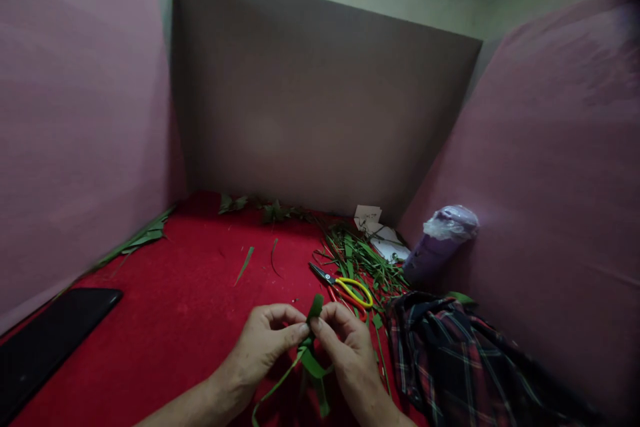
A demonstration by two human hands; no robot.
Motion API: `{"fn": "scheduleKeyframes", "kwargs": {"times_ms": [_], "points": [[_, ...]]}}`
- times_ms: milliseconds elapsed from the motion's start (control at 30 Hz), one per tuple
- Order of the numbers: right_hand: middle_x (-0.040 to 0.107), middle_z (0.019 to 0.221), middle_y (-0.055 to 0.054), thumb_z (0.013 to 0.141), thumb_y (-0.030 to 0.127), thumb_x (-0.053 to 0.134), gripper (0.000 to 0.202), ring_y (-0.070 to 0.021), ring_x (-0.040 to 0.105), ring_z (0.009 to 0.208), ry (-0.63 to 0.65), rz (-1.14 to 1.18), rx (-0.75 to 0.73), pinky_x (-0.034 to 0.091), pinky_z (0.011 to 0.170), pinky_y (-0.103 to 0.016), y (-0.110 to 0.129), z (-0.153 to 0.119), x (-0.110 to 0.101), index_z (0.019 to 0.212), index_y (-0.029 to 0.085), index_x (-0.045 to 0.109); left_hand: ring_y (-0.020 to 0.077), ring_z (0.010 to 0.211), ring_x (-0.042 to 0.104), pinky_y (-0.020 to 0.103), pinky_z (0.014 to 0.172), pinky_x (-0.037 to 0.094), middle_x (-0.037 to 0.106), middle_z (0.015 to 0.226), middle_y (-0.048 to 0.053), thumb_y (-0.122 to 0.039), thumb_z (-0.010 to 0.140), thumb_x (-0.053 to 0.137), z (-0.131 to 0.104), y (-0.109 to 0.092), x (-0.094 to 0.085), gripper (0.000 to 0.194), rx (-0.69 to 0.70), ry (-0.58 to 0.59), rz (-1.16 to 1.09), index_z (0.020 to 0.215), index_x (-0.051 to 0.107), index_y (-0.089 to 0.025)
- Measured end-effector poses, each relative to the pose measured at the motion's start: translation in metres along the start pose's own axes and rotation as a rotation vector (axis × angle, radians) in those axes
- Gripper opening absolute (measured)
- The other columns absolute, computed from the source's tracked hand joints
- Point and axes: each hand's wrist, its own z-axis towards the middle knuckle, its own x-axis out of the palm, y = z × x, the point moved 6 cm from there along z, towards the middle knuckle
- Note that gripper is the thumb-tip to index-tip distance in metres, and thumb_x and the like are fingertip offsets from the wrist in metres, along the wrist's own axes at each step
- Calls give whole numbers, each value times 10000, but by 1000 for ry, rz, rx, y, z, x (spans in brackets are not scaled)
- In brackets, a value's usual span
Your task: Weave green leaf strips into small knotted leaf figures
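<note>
A: Edges?

B: Red cloth [185,320] is the floor of the workspace. Left pink panel [80,107] bounds it on the left of the frame, grey panel [320,100] across the back, right pink panel [560,167] on the right. Long leaves [150,233] run along the left edge, leafy scraps [274,212] along the back.

A: Room to move?

B: Most red shows left of centre, from left hand [267,340] out to a flat black device [57,340] at lower left; phone or tablet, can't tell. Loose leaf sliver [245,265] and thin curved stem [275,258] lie mid-frame. Right half is tight.

A: Grip?

B: Both hands pinch one folded green leaf strip [313,363], bottom centre, thumb and forefinger each side. Right hand [353,353] nearly meets the left. One end sticks up past the fingertips, others hang below; thin tail trails lower left.

A: In the way?

B: Scissors [355,291], yellow and red handles, just beyond the right hand, tips toward upper left. Heap of cut leaves [365,260] behind them, then white paper [389,250] and small card [368,215]. Plastic-topped purple container [425,257] near the right panel. Plaid garment [465,353] fills lower right.
</note>
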Motion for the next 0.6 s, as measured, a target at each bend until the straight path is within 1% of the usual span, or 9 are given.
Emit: {"fn": "scheduleKeyframes", "kwargs": {"times_ms": [133, 233, 333, 467, 600], "points": [[432, 589, 47, 763, 360, 609, 233, -81, 374, 539, -1, 13, -3, 322, 502, -187, 0, -1, 1, 673, 158, 537, 127, 530, 548, 242, 546, 394, 649, 559, 30, -342, 564, 770, 2, 1, 0, 243, 12, 4, -14, 605, 682, -120], [427, 590, 48, 759, 357, 616, 237, -83, 378, 545, 15, 41, -1, 329, 510, -189, 1, -1, 1, 663, 161, 521, 111, 483, 522, 225, 499, 371, 631, 512, 17, -364, 504, 798, 5, 4, -2, 281, -29, -7, -38, 589, 686, -121], [428, 588, 48, 750, 361, 624, 249, -83, 378, 544, 27, 72, -8, 333, 514, -190, 2, 0, 2, 655, 162, 509, 96, 458, 501, 211, 471, 347, 621, 503, 9, -367, 492, 806, 6, 7, -5, 294, -69, -14, -32, 600, 685, -121], [445, 583, 44, 748, 383, 619, 256, -85, 381, 534, 20, 28, -3, 335, 502, -192, 0, 2, 2, 670, 156, 531, 100, 490, 515, 212, 497, 354, 634, 544, 15, -342, 545, 787, 4, 4, -7, 264, -11, -4, -19, 636, 675, -121], [469, 606, 32, 801, 402, 551, 270, -95, 408, 549, -8, -50, -8, 343, 496, -193, 1, 2, 1, 687, 158, 536, 97, 486, 508, 212, 496, 347, 634, 563, 15, -334, 618, 743, 3, 5, -11, 238, 19, -37, 7, 688, 664, -120]]}}
